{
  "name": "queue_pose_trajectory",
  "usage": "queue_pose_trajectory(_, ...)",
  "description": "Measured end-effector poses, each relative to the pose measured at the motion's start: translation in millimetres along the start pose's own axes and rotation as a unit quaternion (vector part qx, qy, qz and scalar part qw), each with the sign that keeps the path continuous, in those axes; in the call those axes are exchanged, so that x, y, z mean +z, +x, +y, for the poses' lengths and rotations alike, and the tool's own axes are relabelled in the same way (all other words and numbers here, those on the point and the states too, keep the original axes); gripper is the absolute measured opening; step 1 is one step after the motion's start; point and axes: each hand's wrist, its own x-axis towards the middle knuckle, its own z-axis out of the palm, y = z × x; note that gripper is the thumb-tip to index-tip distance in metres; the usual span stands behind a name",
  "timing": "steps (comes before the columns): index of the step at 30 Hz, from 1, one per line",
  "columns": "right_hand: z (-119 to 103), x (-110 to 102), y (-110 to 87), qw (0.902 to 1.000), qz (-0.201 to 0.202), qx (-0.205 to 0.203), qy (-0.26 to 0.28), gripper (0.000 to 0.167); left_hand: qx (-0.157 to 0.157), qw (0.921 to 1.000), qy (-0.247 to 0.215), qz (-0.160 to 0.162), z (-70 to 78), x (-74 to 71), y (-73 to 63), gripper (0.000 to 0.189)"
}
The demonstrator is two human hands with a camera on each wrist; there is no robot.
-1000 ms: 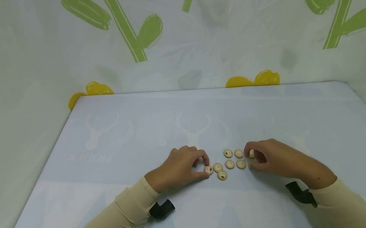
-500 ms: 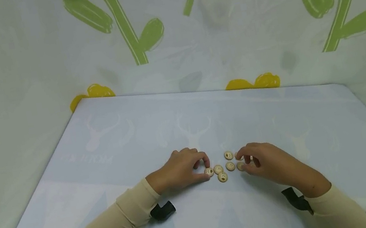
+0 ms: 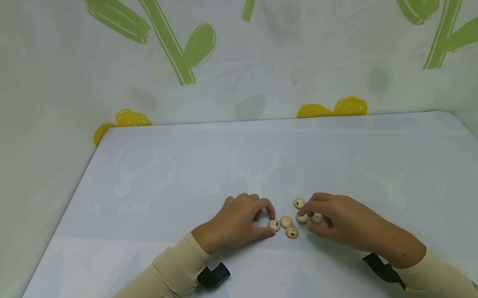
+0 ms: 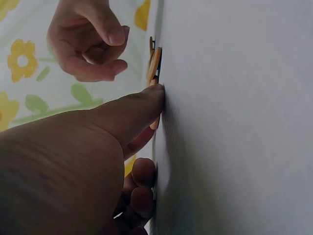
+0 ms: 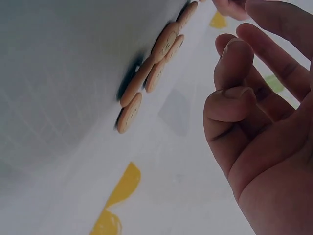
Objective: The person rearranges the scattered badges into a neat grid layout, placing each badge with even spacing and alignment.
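In the head view my left hand (image 3: 239,222) rests on the table, its thumb and forefinger at either side of a round wooden button (image 3: 274,225) with a printed mark. More pale buttons lie just right of it: one (image 3: 286,222) close by, another (image 3: 292,232) touching it in front, and one (image 3: 299,203) farther back. My right hand (image 3: 347,215) hovers over the right part of the group, fingers loosely bent, and partly hides several buttons. Nothing shows between its fingers in the right wrist view, where one button (image 5: 137,82) leans tilted against its neighbours.
The buttons lie on a pale blue-and-white table cover (image 3: 167,171) with faint antler prints. Behind the table's back edge hangs a white curtain (image 3: 327,50) with green plants and yellow flowers. Black wrist mounts (image 3: 213,276) sit under both sleeves.
My right hand has moved left, from the rightmost button across the group, uncovering none of those beneath it clearly. The left hand has stayed in place at its button.
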Motion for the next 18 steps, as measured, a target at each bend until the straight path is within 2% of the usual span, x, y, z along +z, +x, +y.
queue_pose_trajectory(8, -4.8, 10.7, -0.7, 0.9995, -0.017, -0.007, -0.026, 0.036, 0.000, 1.0000, -0.006, -0.007, -0.1, 2.1, -2.0, 0.021)
queue_pose_trajectory(18, -9.4, 17.7, 0.7, 0.9951, 0.005, -0.038, -0.091, 0.035, 0.004, 1.0000, -0.002, -0.001, -2.8, 2.7, 0.3, 0.021)
